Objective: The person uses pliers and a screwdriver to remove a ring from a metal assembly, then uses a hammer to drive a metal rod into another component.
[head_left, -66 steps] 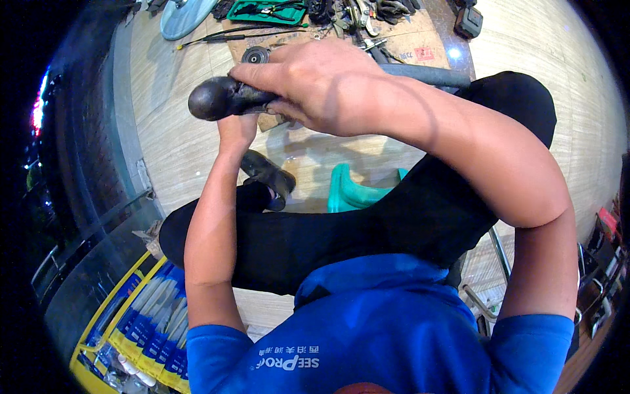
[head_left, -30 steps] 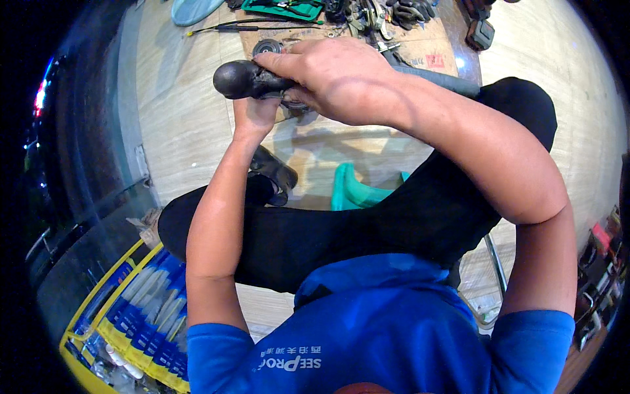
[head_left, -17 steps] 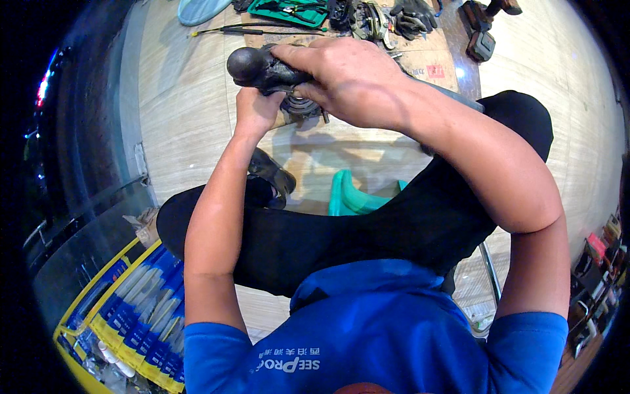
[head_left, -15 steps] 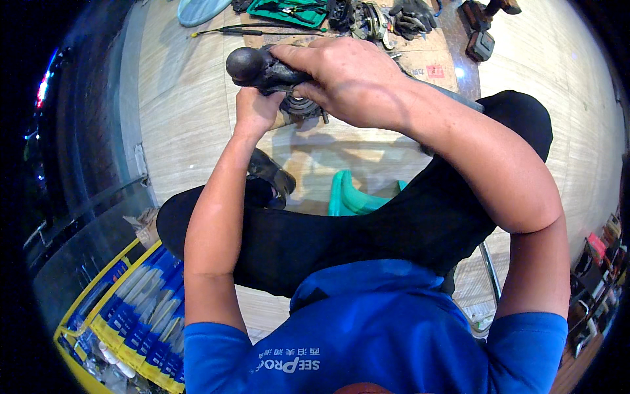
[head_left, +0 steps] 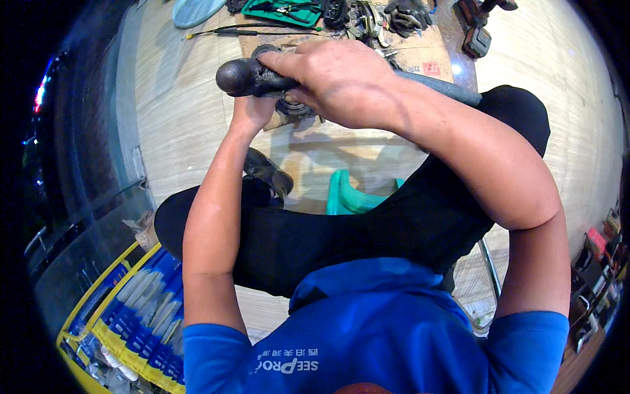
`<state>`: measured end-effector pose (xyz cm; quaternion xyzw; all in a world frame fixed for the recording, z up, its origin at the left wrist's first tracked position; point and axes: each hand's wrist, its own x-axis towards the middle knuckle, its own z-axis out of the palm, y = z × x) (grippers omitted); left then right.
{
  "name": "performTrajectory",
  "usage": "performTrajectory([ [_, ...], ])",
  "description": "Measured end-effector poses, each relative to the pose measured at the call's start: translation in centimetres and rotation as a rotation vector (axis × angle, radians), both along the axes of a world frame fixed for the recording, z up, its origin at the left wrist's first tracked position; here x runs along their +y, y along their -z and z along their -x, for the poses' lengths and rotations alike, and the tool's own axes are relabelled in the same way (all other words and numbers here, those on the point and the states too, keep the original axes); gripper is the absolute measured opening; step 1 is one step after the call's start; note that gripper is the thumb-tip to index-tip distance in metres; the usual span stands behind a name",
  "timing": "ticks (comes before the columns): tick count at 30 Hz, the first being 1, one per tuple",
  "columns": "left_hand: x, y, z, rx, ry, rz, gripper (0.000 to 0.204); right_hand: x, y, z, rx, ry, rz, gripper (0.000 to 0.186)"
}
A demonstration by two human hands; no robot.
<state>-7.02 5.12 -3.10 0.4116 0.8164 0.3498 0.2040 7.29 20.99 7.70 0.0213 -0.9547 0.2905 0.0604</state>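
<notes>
Both my hands are together over the board's near left edge. My right hand (head_left: 341,82) is closed around a dark metal piece with a ball-shaped end (head_left: 235,77), its thumb lying along the top. The ball points left. My left hand (head_left: 254,113) is just below and behind that piece; its fingers are hidden, so what it grips cannot be made out. Beneath the hands, a dark ringed part (head_left: 295,108) shows in part. A grey bar (head_left: 440,88) runs from behind my right wrist toward my right knee; whether it belongs to the dark piece is unclear.
A cardboard-covered board (head_left: 417,58) carries a green tool tray (head_left: 283,9), a black cable (head_left: 256,30), and dark gloves (head_left: 408,18). A cordless power tool (head_left: 478,29) is at the far right. A green plastic stool (head_left: 354,196) stands between my legs; a yellow rack (head_left: 79,341) is at lower left.
The ball-ended piece and my right hand have shifted slightly left and nearer, and a ring-shaped part shows behind the right thumb. The whole view has also shifted a little.
</notes>
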Motion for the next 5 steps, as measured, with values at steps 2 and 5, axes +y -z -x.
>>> performTrajectory([
  [2, -0.1, 0.5, 0.2, -0.005, 0.012, -0.042, 0.027, 0.0, 0.1, -0.3, 0.156, 0.005, 0.014, 0.038],
  [5, -0.6, 1.3, 0.3, -0.025, 0.013, -0.081, 0.03, 0.2, 0.1, -0.1, 0.169, -0.028, 0.018, 0.044],
])
